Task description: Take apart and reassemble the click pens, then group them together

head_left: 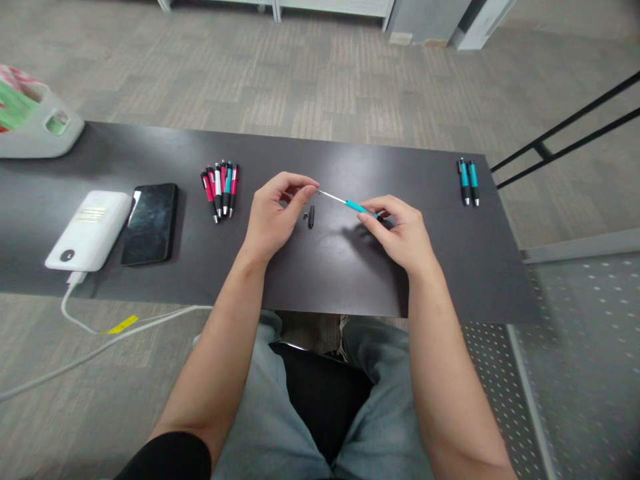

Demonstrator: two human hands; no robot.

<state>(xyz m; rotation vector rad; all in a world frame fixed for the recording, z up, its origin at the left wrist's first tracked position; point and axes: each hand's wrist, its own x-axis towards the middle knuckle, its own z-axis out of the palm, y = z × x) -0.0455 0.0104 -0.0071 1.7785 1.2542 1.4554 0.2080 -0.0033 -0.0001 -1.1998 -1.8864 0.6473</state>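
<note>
My right hand [397, 227] grips a turquoise pen barrel [355, 206]. Out of the barrel's left end sticks a thin white pen refill [333, 197]. At the refill's tip my left hand [277, 210] pinches with thumb and forefinger; a tiny part there is too small to make out. On the table just below the left fingertips lie a black pen grip piece [311, 217] and a very small dark part [305, 216] beside it. The far end of the barrel is partly hidden by my right fingers.
Several pens [220, 190], red, white and turquoise, lie left of my hands. Two turquoise pens [469, 182] are at the far right. A black phone [150, 225], a white power bank [89, 230] with a cable and a white basket [65, 130] stand left on the dark table [340, 280].
</note>
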